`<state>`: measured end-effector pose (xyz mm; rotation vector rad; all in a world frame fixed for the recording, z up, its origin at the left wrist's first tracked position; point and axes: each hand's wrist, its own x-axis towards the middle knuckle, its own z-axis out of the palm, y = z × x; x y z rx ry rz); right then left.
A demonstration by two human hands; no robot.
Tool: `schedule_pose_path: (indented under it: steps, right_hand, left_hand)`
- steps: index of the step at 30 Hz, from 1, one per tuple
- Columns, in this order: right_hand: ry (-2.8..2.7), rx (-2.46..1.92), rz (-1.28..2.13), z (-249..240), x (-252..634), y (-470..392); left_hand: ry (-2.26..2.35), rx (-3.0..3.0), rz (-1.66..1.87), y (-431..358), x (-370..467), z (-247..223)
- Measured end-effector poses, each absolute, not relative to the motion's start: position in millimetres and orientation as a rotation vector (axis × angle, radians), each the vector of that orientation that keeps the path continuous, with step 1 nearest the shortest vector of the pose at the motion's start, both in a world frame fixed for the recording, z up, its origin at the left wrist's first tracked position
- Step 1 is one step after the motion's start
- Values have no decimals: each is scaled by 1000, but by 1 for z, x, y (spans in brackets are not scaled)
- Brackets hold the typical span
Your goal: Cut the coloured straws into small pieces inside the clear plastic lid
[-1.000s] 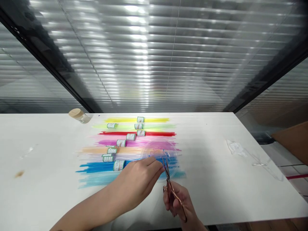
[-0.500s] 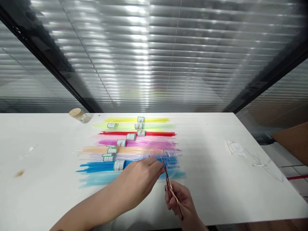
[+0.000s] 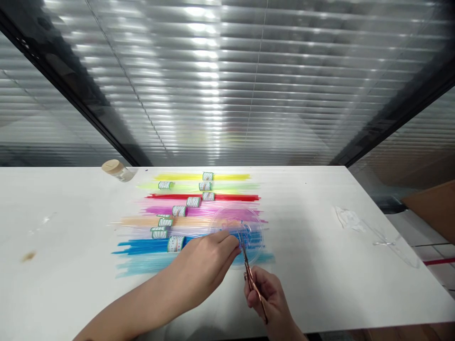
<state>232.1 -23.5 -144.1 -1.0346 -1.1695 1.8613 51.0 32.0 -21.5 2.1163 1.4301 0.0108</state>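
My right hand [image 3: 266, 296] is closed around copper-coloured scissors [image 3: 251, 280], whose blades point away from me and sit close to my left fingertips. My left hand [image 3: 216, 255] is pinched shut over a round clear plastic dish [image 3: 262, 239]; whatever lies between its fingertips is hidden or too small to name. Small blue and purple cut pieces [image 3: 245, 228] show in the dish. Beneath the dish and my left hand lie bundles of thin coloured sticks, among them dark blue sticks [image 3: 142, 246] and light blue sticks [image 3: 142, 266].
Further bundles run across the white table [image 3: 309, 265]: yellow sticks [image 3: 231, 177], red sticks [image 3: 234, 197] and others, with paper labels around them. A tilted jar [image 3: 119, 171] with a beige lid is at the back left. Crumpled clear wrapping [image 3: 350, 220] lies on the right.
The scissors' handles and blades have drawn closer together and turned slightly in my right hand. My left hand stays almost where it was.
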Motion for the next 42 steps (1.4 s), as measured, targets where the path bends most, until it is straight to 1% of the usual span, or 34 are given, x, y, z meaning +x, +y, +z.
schedule_pose_path:
  steps: [10,15,22,34,39,42]
  right_hand:
    - [-1156,-1032,1856,-155,231,-27]
    - [-1136,-1064,1852,-149,230,-26]
    - [-1130,-1060,1883,-138,227,-20]
    - [-1075,-1072,1996,-145,226,-24]
    - [-1084,-1105,1924,-139,229,-22]
    - [-1082,-1113,1831,-144,239,-19]
  left_hand:
    - [1408,2091,-61,32,50,-22]
    - [1397,2090,-74,32,49,-23]
    - [1420,2078,-7,31,49,-26]
    - [1490,2041,-86,35,50,-19]
    - [1535,2075,-142,39,50,-16]
    - [1576,2072,-124,42,48,-15]
